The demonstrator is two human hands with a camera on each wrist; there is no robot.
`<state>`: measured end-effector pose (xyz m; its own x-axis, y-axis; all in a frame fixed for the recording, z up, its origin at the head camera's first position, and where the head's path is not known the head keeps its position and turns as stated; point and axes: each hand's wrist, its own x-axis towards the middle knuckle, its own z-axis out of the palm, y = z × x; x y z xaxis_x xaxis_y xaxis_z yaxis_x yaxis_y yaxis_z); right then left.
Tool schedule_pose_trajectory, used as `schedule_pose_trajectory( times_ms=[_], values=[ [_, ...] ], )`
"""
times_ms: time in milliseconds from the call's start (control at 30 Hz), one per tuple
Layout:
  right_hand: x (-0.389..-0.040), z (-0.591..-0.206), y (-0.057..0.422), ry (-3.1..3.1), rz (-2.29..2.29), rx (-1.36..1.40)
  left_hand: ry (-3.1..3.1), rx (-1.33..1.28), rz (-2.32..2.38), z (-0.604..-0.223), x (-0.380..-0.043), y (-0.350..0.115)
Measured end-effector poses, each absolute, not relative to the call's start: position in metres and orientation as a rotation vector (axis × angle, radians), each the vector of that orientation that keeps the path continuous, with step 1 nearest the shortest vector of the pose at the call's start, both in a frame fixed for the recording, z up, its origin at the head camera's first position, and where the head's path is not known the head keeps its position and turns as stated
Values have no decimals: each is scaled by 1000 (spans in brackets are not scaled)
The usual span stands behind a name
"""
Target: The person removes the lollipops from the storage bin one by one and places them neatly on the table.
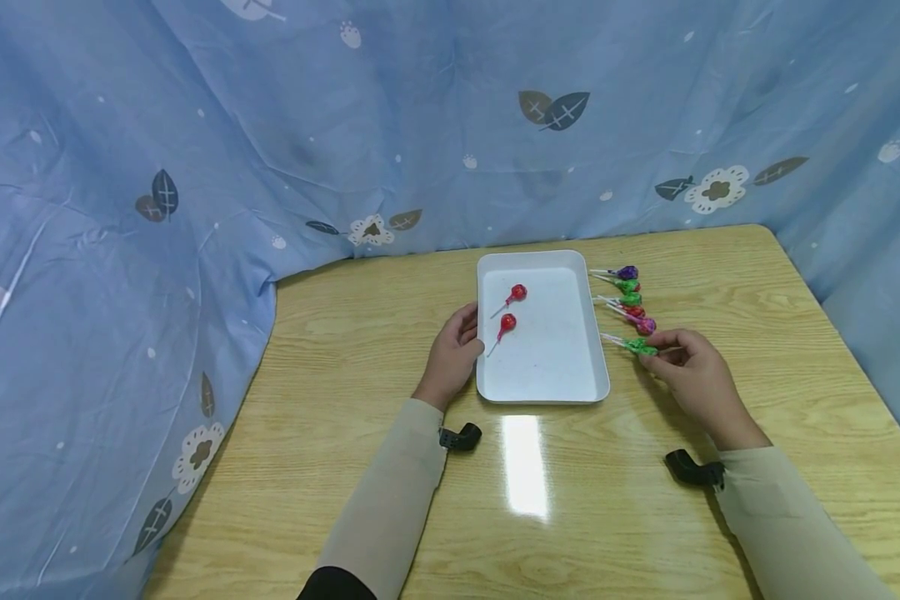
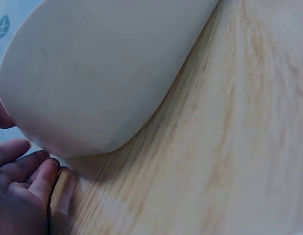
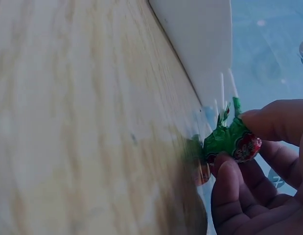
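My left hand (image 1: 453,354) holds the left side of a white rectangular tray (image 1: 547,387), its thumb at the rim and its fingers along the outer wall. Inside the tray lie two red lollipops, one farther back (image 1: 519,292) and one nearer (image 1: 507,322), sticks pointing toward the left hand. Just right of the tray, my right hand (image 1: 686,367) pinches green-wrapped lollipops (image 3: 232,142) between thumb and fingers. Two white sticks show there, pointing at the tray. In the left wrist view, the tray's outer wall (image 2: 92,73) fills the upper left, above curled fingers.
Behind the pinched lollipops, several others lie in a column beside the tray: a purple one (image 1: 627,272), green ones (image 1: 630,299) and a pink one (image 1: 646,326). They rest on a wood-grain table (image 1: 360,333). A blue patterned curtain (image 1: 420,125) hangs along its back and sides.
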<state>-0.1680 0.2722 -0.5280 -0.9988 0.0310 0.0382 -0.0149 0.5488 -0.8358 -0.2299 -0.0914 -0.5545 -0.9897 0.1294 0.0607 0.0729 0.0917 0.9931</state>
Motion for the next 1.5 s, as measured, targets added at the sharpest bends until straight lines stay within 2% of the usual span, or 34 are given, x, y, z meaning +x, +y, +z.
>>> schedule_pose_trajectory(
  times_ms=[700, 1500],
  values=[
    [-170, -542, 278, -2761, 1310, 134, 2280, 227, 2074, -556, -230, -92],
    [-171, -545, 277, -2738, 1283, 83, 2280, 213, 2080, -555, -231, -91]
  ],
)
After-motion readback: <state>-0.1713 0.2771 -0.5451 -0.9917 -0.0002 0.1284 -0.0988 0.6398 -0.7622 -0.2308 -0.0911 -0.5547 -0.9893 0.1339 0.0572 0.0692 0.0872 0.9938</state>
